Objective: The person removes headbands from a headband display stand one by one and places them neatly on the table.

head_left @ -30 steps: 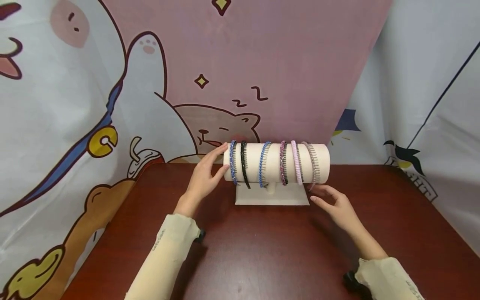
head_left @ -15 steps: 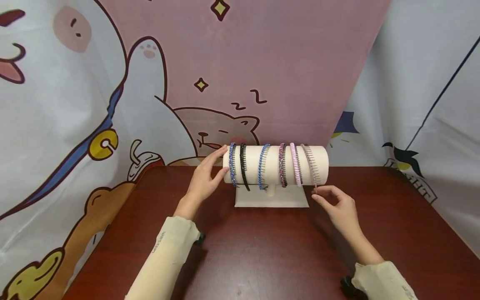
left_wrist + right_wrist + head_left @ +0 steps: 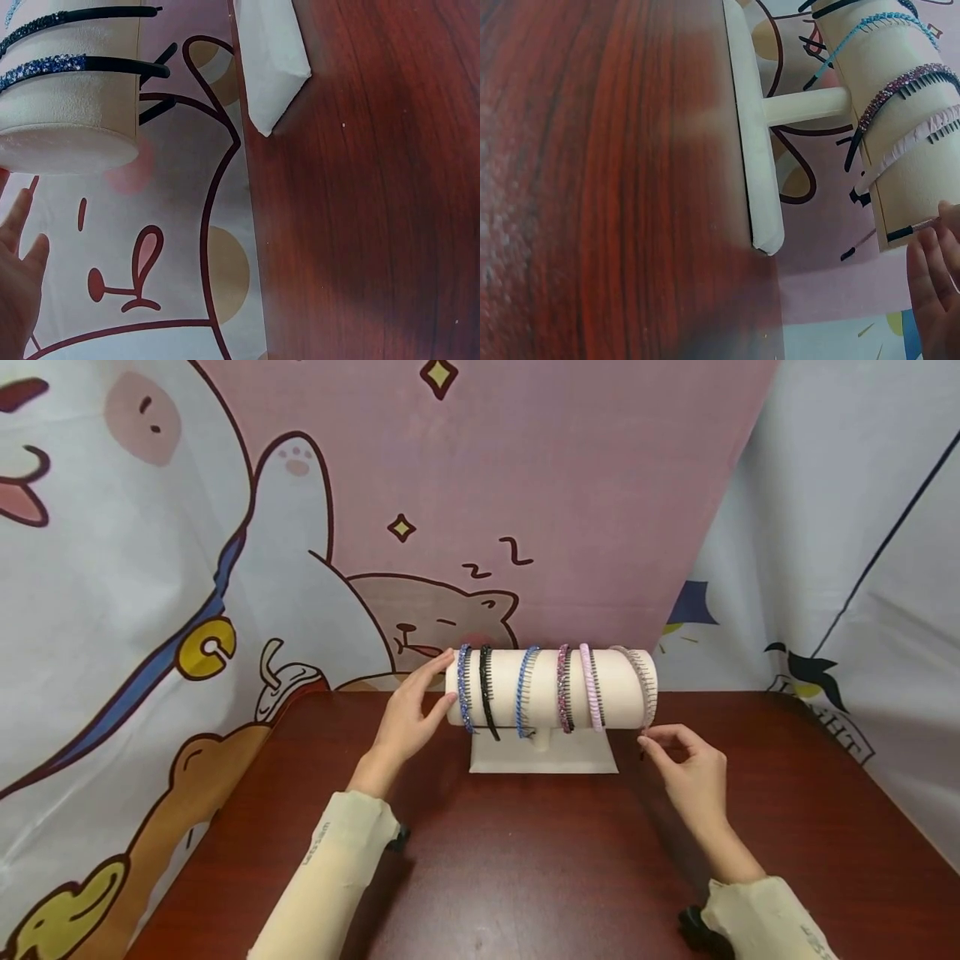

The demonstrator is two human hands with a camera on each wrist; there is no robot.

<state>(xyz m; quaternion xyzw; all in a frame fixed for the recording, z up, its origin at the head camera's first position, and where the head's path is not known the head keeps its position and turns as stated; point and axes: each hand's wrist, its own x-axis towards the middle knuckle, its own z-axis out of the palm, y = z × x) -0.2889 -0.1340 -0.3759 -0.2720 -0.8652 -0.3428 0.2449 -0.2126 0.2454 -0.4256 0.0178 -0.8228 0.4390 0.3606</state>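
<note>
A cream cylindrical display stand (image 3: 618,685) lies horizontally on its post and base, carrying several headbands. My left hand (image 3: 402,718) rests its straight fingers against the roll's left end, beside a blue glittery headband (image 3: 465,689). At the other end, my right hand (image 3: 692,777) pinches the lower end of a thin pale headband with comb teeth (image 3: 647,681), which sits right at the roll's edge. In the right wrist view, the fingertips meet that band just above its black tip (image 3: 901,233). A lilac headband (image 3: 591,687) is its nearest neighbour.
Black (image 3: 487,693), blue braided (image 3: 525,693) and purple glittery (image 3: 564,689) headbands circle the rest of the roll. The stand's flat base (image 3: 543,760) sits on a dark red wooden table (image 3: 510,860). A cartoon-printed cloth (image 3: 600,510) hangs behind the table.
My right hand closed its fingertips on the pale headband's end and moved right. That band slid along the roll, away from the lilac one, to the right edge. The left hand stayed put.
</note>
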